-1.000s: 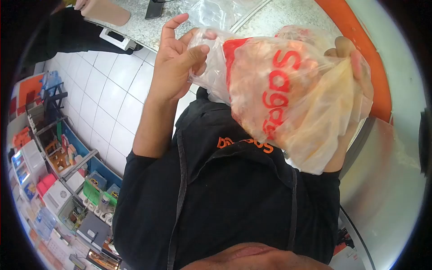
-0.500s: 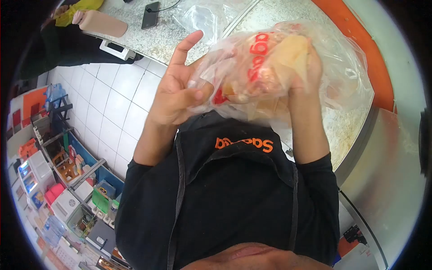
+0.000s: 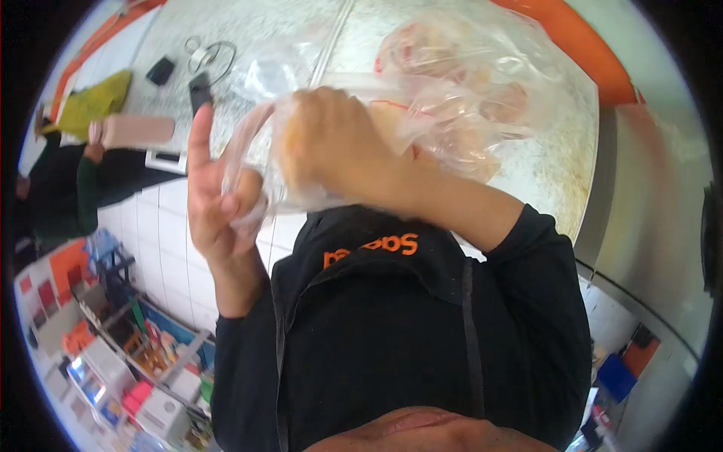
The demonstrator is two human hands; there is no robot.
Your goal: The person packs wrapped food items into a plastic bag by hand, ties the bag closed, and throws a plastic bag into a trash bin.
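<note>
My left hand (image 3: 226, 200) pinches the edge of a clear plastic bag (image 3: 260, 184) between thumb and curled fingers, while its index finger points up. Blurred by motion, my right hand (image 3: 331, 139) is closed over the bag's upper part, close to the right of my left hand. Something yellowish shows through the plastic beside its fingers, too smeared to make out. Beyond my right forearm, a larger clear bag (image 3: 520, 56) with red print and pale orange contents lies on the white counter (image 3: 568, 177). Thin plastic is also bunched beside that forearm.
On the counter's left part are a pink bottle (image 3: 139, 131), a black phone (image 3: 199, 92), a cable (image 3: 218, 60) and crumpled clear plastic (image 3: 275, 71). Another person's dark sleeve (image 3: 88, 188) is at the left, near a yellow-green bag (image 3: 94, 105). Shelves hold goods lower left.
My right hand has swung left across the held bag, close to my left hand. My left hand has moved left and lower. The view has shifted, showing more of the counter and the other person.
</note>
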